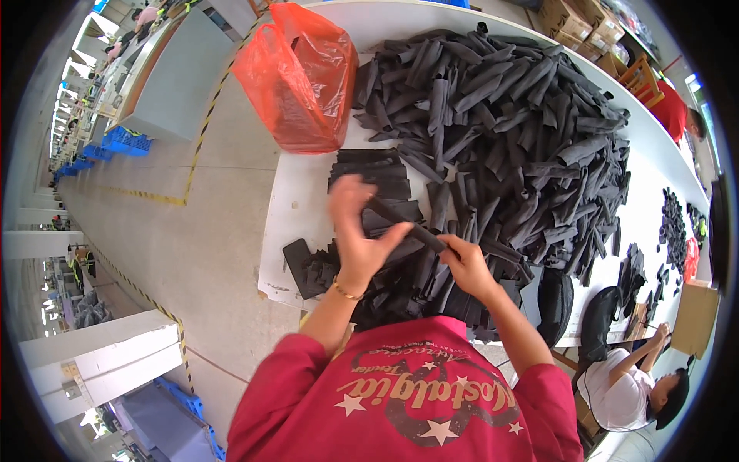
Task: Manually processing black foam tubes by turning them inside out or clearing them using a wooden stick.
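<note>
My right hand [466, 266] pinches one end of a dark fabric tube [426, 237], which slants up and left in front of me. My left hand [356, 239] is beside the tube's other end, its thumb stretched toward it and its fingers apart but smeared by motion. Below and beyond the left hand, flattened dark fabric pieces [371, 165] lie in a row along the table's left part. A large heap of similar dark fabric tubes [508, 115] covers the middle and far right of the table, reaching close to my right hand.
A red plastic bag [300, 85] stands at the table's far left corner. A black phone-like slab [299, 269] lies near the left edge of the white table [289, 204]. Black rounded cases [556, 304] rest at the right. A person in white [627, 389] works beyond them.
</note>
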Motion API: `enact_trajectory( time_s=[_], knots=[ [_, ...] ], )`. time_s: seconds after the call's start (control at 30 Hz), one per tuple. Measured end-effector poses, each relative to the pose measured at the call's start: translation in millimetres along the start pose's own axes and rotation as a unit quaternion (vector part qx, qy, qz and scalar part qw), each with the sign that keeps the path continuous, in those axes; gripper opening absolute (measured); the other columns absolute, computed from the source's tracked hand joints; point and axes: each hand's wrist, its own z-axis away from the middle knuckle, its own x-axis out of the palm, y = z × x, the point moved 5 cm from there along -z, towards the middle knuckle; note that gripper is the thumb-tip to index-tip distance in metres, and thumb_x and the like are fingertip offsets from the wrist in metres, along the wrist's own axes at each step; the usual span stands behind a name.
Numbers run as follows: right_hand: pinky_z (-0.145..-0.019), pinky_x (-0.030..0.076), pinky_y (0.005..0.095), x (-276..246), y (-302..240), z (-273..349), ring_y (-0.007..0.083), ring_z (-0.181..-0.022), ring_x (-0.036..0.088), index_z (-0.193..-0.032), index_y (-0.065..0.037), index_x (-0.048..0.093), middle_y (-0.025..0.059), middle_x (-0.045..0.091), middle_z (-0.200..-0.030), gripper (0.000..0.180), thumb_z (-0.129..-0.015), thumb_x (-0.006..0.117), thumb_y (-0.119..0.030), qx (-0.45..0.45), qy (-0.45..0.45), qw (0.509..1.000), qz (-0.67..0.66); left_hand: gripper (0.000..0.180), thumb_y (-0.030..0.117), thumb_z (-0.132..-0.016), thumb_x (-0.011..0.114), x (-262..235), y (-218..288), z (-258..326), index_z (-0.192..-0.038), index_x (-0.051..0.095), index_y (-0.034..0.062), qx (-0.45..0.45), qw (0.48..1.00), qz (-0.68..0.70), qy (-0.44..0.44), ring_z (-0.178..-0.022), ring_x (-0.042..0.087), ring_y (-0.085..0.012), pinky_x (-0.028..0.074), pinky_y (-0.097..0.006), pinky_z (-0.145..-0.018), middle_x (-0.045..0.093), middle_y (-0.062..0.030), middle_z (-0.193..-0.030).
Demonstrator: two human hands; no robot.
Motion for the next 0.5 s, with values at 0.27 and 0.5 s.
enact_trajectory(
  time_s=[0.27,0.5],
  knots=[
    [-0.066,0.050,0.0418,67.9,-5.4,2.0,0.0397,-0.075,0.064,-0.111,0.003,0.059,0.0238,0.063,-0.081,0.028,-0.083,0.054,0.003,-0.015,0.130,0.991,0.042,0.023,0.022,-0.092,0.066,40.5,-86.7,95.2,-0.103,0.065,0.0023,-0.490,0.694,0.520,0.091,-0.090,0.067,-0.0263,0.053,-0.038,-0.083,0.068,-0.0088,-0.087],
    [-0.061,0.047,0.0449,90.0,0.7,36.8,0.0432,-0.073,0.062,-0.095,0.003,0.058,0.0264,0.060,-0.076,0.009,-0.089,0.058,-0.004,0.006,0.103,0.991,0.082,0.023,0.024,-0.089,0.070,10.9,-95.8,66.0,-0.087,0.064,0.0015,-0.509,0.761,0.356,0.188,-0.050,0.054,-0.0119,0.045,-0.025,-0.045,0.060,-0.0046,-0.068]
  ],
)
